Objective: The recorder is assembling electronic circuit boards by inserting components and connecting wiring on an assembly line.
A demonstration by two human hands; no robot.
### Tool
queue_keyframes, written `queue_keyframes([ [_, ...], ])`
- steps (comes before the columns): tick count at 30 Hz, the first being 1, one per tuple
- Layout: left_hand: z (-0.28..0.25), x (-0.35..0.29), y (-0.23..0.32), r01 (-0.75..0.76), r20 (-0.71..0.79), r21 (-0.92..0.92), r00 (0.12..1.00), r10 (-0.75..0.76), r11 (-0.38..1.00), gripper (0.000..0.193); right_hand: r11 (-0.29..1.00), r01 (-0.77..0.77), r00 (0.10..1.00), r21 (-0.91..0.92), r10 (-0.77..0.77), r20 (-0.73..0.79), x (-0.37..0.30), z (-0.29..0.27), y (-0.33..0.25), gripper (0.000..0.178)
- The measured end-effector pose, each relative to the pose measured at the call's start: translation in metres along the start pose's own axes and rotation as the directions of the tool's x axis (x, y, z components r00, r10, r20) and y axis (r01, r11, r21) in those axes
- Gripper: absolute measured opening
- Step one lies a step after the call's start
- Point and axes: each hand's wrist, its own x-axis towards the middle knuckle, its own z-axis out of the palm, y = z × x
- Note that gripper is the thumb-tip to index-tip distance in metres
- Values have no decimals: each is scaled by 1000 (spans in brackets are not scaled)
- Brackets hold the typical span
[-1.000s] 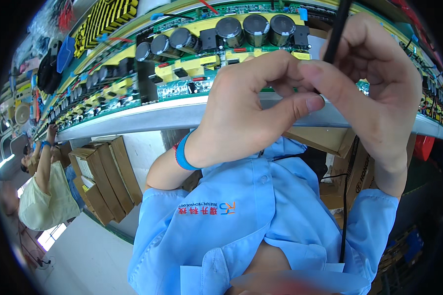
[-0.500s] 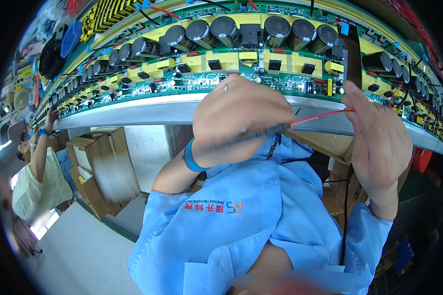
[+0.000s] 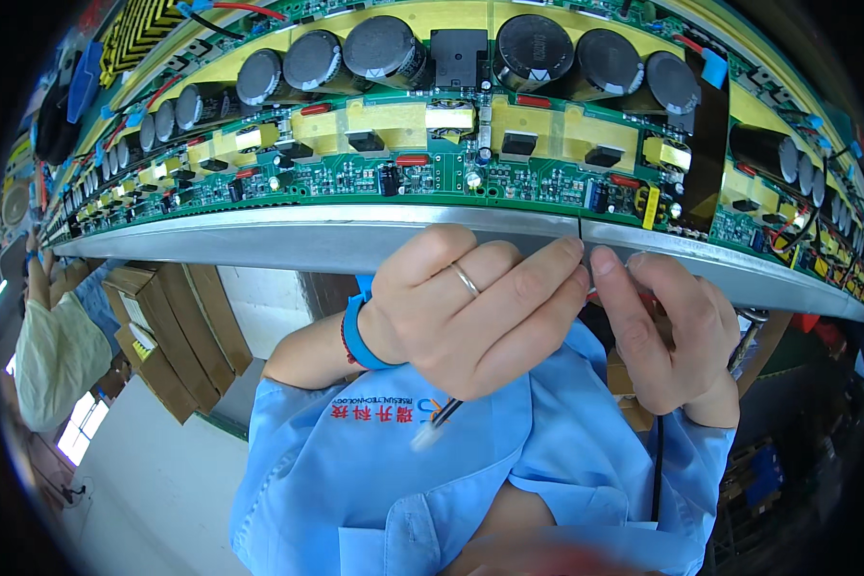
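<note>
My left hand [image 3: 480,312], with a ring and a blue wrist strap [image 3: 360,331], is closed, its thumb and fingertips pinching a thin black wire [image 3: 580,228] whose end sticks up. Below this palm a dark cable [image 3: 444,413] hangs out, with a blurred whitish end [image 3: 426,438]. My right hand [image 3: 667,331] has its thumb and index fingertip close together right beside the left fingertips. A bit of red and whitish wire shows between the hands; which fingers grip it is partly hidden. Both hands are just in front of the silver metal rail [image 3: 355,226].
Behind the rail run green circuit boards [image 3: 346,178] with large black capacitors [image 3: 536,53], yellow-wrapped parts and loose red wires [image 3: 250,10]. Cardboard boxes [image 3: 178,326] stand at left, below the rail. Another person [image 3: 62,355] is at the far left.
My right hand has moved left and my left hand right, so their fingertips now meet. The red wire stretched between them is now mostly hidden. The boards appear nearer.
</note>
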Motion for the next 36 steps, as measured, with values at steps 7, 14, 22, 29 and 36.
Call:
queue_keyframes([
  [7,10,1,-3,22,38,-2,999,-22,1000,23,999,32,999,-23,-32,2,-3,8,11,22],
  [14,15,3,-2,47,19,-16,999,-47,999,21,997,30,987,71,-41,158,-4,0,14,36],
  [22,16,4,-2,47,11,-11,999,-47,999,20,999,-19,999,34,21,-45,-3,18,11,16],
  [29,20,9,-1,79,-12,-37,997,-80,996,20,1000,-30,997,-1,30,-66,-1,20,10,15],
  [36,13,17,-5,169,10,-9,986,-169,986,23,989,-143,989,49,140,55,5,14,13,19],
])
